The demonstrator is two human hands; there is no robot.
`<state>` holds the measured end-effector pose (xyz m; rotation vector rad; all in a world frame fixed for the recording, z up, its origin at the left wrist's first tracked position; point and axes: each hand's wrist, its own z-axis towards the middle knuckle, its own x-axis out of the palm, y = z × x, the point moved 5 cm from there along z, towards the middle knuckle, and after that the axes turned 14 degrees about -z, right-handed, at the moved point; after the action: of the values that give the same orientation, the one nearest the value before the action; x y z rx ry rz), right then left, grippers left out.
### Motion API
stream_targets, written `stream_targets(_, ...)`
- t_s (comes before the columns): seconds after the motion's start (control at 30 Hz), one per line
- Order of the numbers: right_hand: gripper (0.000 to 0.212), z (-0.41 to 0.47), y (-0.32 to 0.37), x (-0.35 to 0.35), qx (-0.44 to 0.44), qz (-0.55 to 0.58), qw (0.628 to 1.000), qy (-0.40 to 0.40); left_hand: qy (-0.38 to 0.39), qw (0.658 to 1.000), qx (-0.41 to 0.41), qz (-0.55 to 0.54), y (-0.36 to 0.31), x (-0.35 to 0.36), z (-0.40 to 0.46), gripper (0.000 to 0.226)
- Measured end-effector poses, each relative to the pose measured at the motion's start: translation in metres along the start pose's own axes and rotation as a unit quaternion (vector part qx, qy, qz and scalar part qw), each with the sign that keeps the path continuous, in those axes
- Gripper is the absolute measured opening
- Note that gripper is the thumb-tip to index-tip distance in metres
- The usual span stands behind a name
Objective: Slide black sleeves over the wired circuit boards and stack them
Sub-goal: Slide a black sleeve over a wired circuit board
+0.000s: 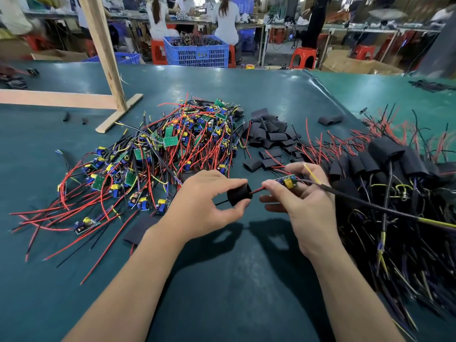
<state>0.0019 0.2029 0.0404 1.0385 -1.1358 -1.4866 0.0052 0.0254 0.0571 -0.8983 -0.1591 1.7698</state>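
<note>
Sleeve (238, 194) pinched by left hand (207, 206) – right hand (299, 201) grips board (287, 180) (red wire threaded through).

Matt black sleeve (238, 194), soft and cloth-like, over glossy red plastic-coated wire (256, 190). Green circuit board (287, 180) with shiny yellow parts. Teal surface (74, 280) smooth, faintly sheened, rubbery. Raw pale wooden frame (103, 53), unpainted grain. Blue plastic crate (197, 54), moulded lattice.

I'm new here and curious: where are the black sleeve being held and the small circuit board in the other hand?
Black tubular sleeve (238, 195): head view, its curved side.
Small wired circuit board (287, 181): head view, its yellow part.
</note>
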Motion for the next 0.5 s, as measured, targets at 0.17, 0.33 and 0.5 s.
stream_targets(0.17,0.010,-0.005,-0.005,0.010,0.014,-0.066,0.997,0.044,0.006,1.000,0.008,-0.012,-0.003,0.007,0.000,0.028)
stream_targets(0.33,0.015,-0.006,-0.007,0.013,0.064,0.027,0.995,0.070,-0.002,0.999,-0.006,-0.046,-0.002,0.006,-0.001,0.032)
stream_targets(0.5,0.013,-0.004,-0.005,0.009,0.070,0.053,0.996,-0.003,-0.006,0.998,0.006,-0.058,-0.006,0.010,-0.001,0.030)
